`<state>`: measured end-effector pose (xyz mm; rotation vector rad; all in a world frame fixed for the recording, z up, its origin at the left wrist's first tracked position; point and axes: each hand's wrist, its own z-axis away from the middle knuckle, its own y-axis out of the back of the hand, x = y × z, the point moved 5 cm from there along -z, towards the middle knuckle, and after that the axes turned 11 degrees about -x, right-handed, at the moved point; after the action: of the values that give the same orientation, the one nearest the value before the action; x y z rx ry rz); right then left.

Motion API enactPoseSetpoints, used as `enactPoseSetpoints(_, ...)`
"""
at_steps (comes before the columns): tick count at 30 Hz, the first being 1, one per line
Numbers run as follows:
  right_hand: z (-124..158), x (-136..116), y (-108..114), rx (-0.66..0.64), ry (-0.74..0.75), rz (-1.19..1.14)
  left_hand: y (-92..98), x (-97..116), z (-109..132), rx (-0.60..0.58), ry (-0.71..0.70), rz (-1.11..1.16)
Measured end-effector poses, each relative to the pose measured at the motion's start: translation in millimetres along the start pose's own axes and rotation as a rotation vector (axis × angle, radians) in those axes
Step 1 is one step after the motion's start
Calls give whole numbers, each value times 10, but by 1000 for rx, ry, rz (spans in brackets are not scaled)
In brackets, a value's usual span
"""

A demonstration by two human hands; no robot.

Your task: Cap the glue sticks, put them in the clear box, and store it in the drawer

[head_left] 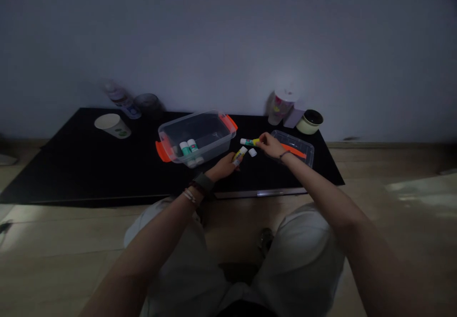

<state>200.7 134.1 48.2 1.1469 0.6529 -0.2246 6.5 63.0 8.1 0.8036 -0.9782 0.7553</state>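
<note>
My left hand (224,165) is closed around a yellow glue stick (240,154), whose white end points up and to the right. With its fingertips, my right hand (270,145) pinches the yellow end of a green-and-white glue stick (247,142) just above the black table. Between the two hands a small white cap (253,152) rests on the tabletop. To the left stands a clear plastic box (217,143) with orange handles. Inside it, at the near left, are green-and-white glue sticks (184,148).
A clear lid (310,153) with an orange strip lies right of my right hand. Along the wall are a bottle (123,100), a dark round container (148,104), a decorated tumbler (278,109) and a cream pot (307,125). A paper cup (112,125) sits at the left of the black table (89,174).
</note>
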Motion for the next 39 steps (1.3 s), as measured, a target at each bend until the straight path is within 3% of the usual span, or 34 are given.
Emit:
enactPoseSetpoints(3, 13, -60, -82, -151, 60, -400, -23, 53, 14, -3, 11, 53)
enactPoseSetpoints(7, 65, -176, -117, -215, 126, -557, -58, 135, 47, -26, 15, 119)
enactPoseSetpoints(15, 175, -319, -123, -219, 224, -353, -124, 199, 129, -115, 15, 177)
enactPoseSetpoints(19, 264, -446, -119, -171, 282, -93, -162, 292, 189, -185, -99, 163)
enactPoseSetpoints(24, 333, -627, -109, -119, 334, -18, -177, 377, 264, -197, -198, 141)
enactPoseSetpoints(28, 335, -657, -135, -74, 246, 51, -117, 421, 316, -80, -233, -111)
enactPoseSetpoints(32, 315, -632, -176, -59, 127, 98, -97, 494, 363, 96, -120, -519)
enactPoseSetpoints(36, 264, -649, -160, -27, 56, 85, -133, 615, 423, 256, -64, -667)
enactPoseSetpoints(39, 223, -660, -150, -70, -28, 78, -134, 663, 447, 290, -42, -735)
